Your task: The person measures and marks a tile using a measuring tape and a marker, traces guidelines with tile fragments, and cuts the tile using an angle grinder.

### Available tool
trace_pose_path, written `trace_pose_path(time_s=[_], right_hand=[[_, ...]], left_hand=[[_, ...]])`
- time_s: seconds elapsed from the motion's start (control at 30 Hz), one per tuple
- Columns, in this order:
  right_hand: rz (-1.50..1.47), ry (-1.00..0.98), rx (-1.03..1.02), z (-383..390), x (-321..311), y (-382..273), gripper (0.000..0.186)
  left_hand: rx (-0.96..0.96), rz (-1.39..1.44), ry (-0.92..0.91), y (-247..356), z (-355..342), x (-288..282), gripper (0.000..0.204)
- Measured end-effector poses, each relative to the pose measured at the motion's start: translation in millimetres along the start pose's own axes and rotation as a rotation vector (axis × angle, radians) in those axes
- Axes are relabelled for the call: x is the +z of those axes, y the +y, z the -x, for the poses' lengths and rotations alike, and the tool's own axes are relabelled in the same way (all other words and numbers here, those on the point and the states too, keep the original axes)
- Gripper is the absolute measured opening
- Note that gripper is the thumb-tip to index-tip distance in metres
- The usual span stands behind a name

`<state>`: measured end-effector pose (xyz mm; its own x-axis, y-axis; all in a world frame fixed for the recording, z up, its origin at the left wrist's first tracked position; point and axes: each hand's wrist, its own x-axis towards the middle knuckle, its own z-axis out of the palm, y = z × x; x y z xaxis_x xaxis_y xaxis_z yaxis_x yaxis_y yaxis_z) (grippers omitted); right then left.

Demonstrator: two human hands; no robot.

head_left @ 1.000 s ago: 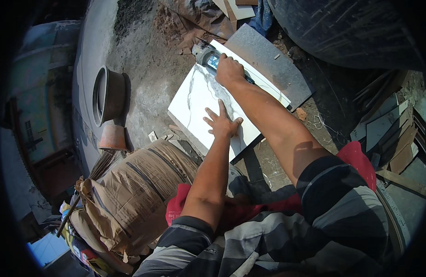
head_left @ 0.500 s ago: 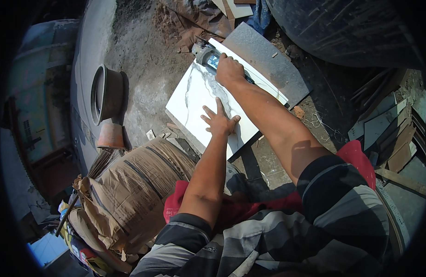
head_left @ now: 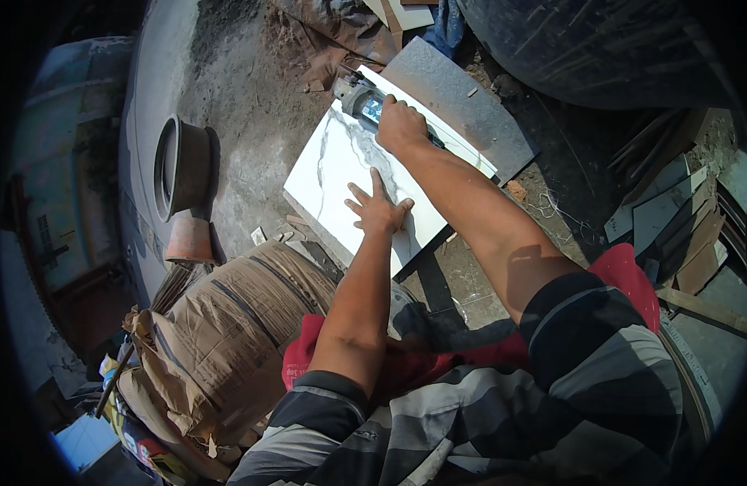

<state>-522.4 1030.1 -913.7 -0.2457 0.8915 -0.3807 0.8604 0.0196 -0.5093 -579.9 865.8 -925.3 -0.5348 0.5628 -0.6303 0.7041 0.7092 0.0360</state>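
Observation:
A white tile [head_left: 321, 174] with grey marble veining lies under both of my hands. My left hand [head_left: 377, 211] is pressed flat on it, fingers spread, near its middle. My right hand [head_left: 401, 125] grips the body of an angle grinder [head_left: 367, 106] by the tile's far right edge. The grinder's metal head points to the upper left, at the tile's far corner; its disc is too unclear to make out. Along that edge a line runs from the grinder toward the lower right, with a narrow white strip [head_left: 473, 156] beyond it.
A grey slab [head_left: 454, 89] lies past the tile. Left stand a round basin [head_left: 191, 166] and an orange bucket [head_left: 189, 240]. Brown paper sacks [head_left: 244, 324] are piled nearer me. Broken tile pieces [head_left: 661, 215] lean at right; a large dark rounded container [head_left: 592, 49] stands at far right.
The whole view has shifted slightly, so everything sits a little further left. Against the tile, both hands and the grinder show hardly any movement.

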Motion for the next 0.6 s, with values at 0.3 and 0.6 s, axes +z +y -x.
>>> trace_pose_path(time_s=[0.3, 0.6], right_hand=[[0.03, 0.014, -0.014, 9, 1, 10, 0.05], [0.027, 0.005, -0.01, 17, 0, 17, 0.051]], left_hand=[[-0.003, -0.017, 0.001, 2, 0, 1, 0.113], [0.003, -0.017, 0.011, 0, 0, 3, 0.113]])
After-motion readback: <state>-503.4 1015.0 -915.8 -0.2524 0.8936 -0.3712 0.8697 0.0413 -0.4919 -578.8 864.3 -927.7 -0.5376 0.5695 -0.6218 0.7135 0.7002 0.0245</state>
